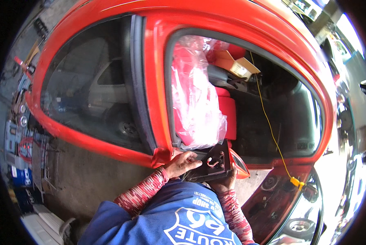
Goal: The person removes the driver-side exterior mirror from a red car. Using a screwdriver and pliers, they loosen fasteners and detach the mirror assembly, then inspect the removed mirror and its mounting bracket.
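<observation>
In front of my body is a black, flat-backed housing (209, 165) with several round fittings and a short pinkish wire on its face. A pointed orange-red piece (241, 165) shows along its right side; it looks like a car lamp unit. My right hand (227, 179) grips its right edge, with the fingers partly hidden beneath. At its left side my left hand (183, 164) is closed, thumb toward the fingers; what lies between them is too small to make out. The red car's door opening (172, 90) is just beyond both hands.
Clear plastic (195, 94) covers the red seat inside the car. An open cardboard box (234, 65) lies farther in. A yellow cord (265, 108) runs out to a yellow connector (297, 182) at the right. Tools and boxes (22, 175) stand at the far left.
</observation>
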Motion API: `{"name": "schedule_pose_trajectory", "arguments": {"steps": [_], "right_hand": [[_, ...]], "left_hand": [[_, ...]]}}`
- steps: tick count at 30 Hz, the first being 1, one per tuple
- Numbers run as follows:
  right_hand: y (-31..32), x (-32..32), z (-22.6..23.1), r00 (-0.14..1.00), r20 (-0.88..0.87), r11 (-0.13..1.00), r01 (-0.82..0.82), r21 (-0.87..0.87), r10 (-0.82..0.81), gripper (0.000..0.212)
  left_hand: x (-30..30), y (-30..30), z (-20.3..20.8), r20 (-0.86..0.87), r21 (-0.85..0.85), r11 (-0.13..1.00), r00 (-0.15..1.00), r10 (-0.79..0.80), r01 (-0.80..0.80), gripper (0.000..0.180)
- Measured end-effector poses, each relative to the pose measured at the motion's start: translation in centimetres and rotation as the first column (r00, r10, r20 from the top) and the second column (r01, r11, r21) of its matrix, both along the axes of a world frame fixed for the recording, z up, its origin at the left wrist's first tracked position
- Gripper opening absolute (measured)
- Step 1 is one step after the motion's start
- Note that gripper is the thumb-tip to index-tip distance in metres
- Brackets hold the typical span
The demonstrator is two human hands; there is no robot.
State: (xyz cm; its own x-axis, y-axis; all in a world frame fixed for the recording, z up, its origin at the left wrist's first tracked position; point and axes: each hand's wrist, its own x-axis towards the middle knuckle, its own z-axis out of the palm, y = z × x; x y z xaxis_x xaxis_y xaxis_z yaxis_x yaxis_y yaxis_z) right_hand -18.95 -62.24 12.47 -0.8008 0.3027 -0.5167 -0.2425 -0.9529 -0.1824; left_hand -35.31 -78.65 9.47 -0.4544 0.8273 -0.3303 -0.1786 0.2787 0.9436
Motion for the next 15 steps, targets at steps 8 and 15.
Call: {"name": "schedule_pose_trajectory", "arguments": {"steps": [8,15], "right_hand": [[0.0,0.5,1.2,0.999,-0.015,0.999,-0.047,0.003,0.047,0.064],[1.8,1.8,1.0,0.987,-0.061,0.989,-0.149,-0.011,0.148,0.062]], "left_hand": [[-0.1,2.6,2.6,-0.039,0.010,0.998,0.997,-0.066,0.066,0.054],[2.9,4.5,4.3,0.234,0.104,0.994,0.970,-0.070,0.047,0.045]]}}
